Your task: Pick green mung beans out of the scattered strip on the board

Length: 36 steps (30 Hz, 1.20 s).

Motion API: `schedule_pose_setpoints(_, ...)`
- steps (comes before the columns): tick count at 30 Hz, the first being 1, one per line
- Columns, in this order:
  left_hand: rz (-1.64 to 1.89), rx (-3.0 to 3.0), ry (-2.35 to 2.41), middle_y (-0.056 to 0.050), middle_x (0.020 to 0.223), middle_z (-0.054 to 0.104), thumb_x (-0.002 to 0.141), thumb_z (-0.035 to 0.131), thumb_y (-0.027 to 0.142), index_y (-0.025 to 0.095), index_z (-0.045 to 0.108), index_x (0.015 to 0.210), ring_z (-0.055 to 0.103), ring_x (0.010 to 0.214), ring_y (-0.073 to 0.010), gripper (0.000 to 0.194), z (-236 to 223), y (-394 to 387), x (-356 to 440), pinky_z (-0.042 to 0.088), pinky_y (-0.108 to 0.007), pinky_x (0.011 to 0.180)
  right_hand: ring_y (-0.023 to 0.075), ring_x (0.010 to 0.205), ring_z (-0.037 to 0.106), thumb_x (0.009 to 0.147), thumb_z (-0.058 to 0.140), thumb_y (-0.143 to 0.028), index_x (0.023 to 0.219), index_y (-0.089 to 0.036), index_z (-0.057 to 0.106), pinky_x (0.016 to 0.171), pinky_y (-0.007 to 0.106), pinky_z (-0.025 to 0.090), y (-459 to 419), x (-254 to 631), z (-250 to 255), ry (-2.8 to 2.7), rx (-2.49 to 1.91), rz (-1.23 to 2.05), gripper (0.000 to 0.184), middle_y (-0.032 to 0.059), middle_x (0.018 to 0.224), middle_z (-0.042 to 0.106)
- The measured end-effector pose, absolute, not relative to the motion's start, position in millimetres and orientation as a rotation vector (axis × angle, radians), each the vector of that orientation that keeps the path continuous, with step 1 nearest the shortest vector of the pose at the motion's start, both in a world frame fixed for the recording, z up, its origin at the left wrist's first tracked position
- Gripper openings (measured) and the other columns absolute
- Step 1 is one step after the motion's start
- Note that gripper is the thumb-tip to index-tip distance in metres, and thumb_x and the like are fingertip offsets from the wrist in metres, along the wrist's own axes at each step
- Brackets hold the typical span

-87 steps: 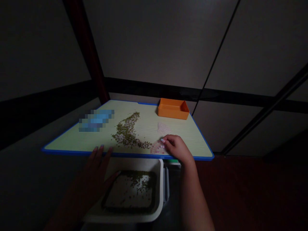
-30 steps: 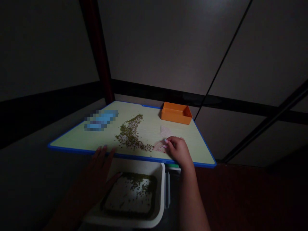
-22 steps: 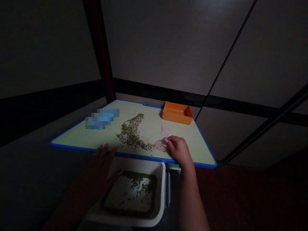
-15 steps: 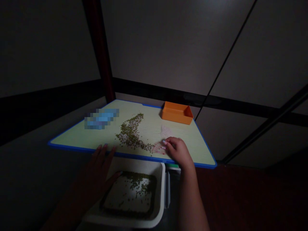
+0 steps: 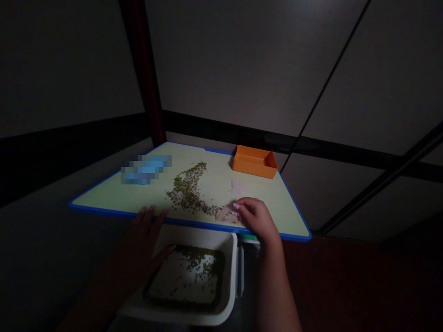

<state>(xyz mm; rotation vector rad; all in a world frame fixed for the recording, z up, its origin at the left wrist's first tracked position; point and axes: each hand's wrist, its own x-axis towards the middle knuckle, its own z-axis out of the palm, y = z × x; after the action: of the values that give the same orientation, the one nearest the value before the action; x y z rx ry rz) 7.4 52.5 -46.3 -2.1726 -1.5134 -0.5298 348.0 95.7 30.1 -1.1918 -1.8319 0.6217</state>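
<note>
A pale green board (image 5: 114, 199) with a blue rim carries a heap of small green beans (image 5: 187, 191). My right hand (image 5: 255, 216) rests on the board near its front edge, fingers closed on a clear pinkish protractor-like scraper (image 5: 226, 213) that touches the beans' tail. My left hand (image 5: 140, 251) holds the left rim of a white tray (image 5: 226, 286) under the board's front edge, fingers spread. The tray has green beans (image 5: 194, 265) scattered in it.
An orange box (image 5: 255, 162) stands at the board's far right corner. A second clear piece (image 5: 238, 186) lies on the board behind my right hand. A blurred blue patch (image 5: 145, 168) sits at the board's left. Dark wall panels and a red-brown post (image 5: 140, 69) stand behind.
My right hand has drawn the scraper slightly toward the board's front edge. The left hand and tray stay put. The view has shifted a little.
</note>
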Motion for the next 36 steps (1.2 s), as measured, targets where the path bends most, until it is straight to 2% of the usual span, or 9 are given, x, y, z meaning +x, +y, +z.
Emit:
schedule_pose_setpoints(6,-0.522,-2.164,-1.516,-0.026,0.156,0.044,0.087,0.04,0.067,0.013,0.042,0.147,0.033,0.15,-0.0394,0.081,-43.7,51.9,8.9,0.046,-0.056,0.112,0.0158,0.064,0.062,0.092,0.059,-0.034,0.081,-0.018,0.074,0.059,0.023,0.043,96.4,348.7,27.7,-1.844,-1.23,0.649,0.025,0.0037,0.071,0.073)
schedule_pose_setpoints(12,-0.532,-2.177,-1.551,-0.025,0.158,0.041,0.088,0.041,0.065,0.013,0.041,0.148,0.03,0.151,-0.0377,0.08,-40.5,49.9,10.4,0.043,-0.056,0.114,0.016,0.061,0.061,0.092,0.058,-0.032,0.081,-0.019,0.074,0.057,0.024,0.042,97.7,348.6,27.3,-1.803,-1.304,0.56,0.024,0.0038,0.068,0.072)
schedule_pose_setpoints(20,-0.527,-2.164,-1.511,-0.026,0.156,0.043,0.089,0.039,0.064,0.014,0.037,0.15,0.032,0.15,-0.0386,0.079,-41.9,51.4,9.6,0.049,-0.055,0.109,0.0193,0.07,0.066,0.093,0.058,-0.028,0.081,-0.019,0.075,0.066,0.027,0.045,98.0,348.3,30.5,-1.822,-1.371,0.419,0.023,0.0064,0.077,0.076)
schedule_pose_setpoints(24,-0.518,-2.179,-1.52,-0.025,0.158,0.041,0.088,0.04,0.064,0.014,0.039,0.149,0.031,0.151,-0.0379,0.079,-41.8,50.3,9.5,0.046,-0.056,0.112,0.021,0.079,0.068,0.093,0.058,-0.027,0.083,-0.02,0.076,0.076,0.03,0.045,96.4,349.3,32.1,-1.831,-1.328,0.365,0.021,0.0066,0.084,0.078)
schedule_pose_setpoints(30,-0.53,-2.187,-1.591,-0.022,0.158,0.041,0.086,0.044,0.065,0.016,0.041,0.149,0.03,0.151,-0.0361,0.079,-42.1,51.4,9.6,0.044,-0.056,0.114,0.0208,0.08,0.069,0.094,0.06,-0.026,0.085,-0.021,0.076,0.082,0.033,0.044,96.2,348.5,32.6,-1.878,-1.314,0.363,0.019,0.0056,0.086,0.079)
schedule_pose_setpoints(36,-0.542,-2.178,-1.556,-0.024,0.158,0.04,0.088,0.041,0.064,0.015,0.039,0.15,0.031,0.151,-0.0382,0.078,-41.7,49.7,10.2,0.046,-0.057,0.111,0.0198,0.078,0.069,0.094,0.061,-0.026,0.087,-0.021,0.077,0.079,0.031,0.045,96.0,344.6,31.2,-1.908,-1.235,0.442,0.018,0.0045,0.082,0.078)
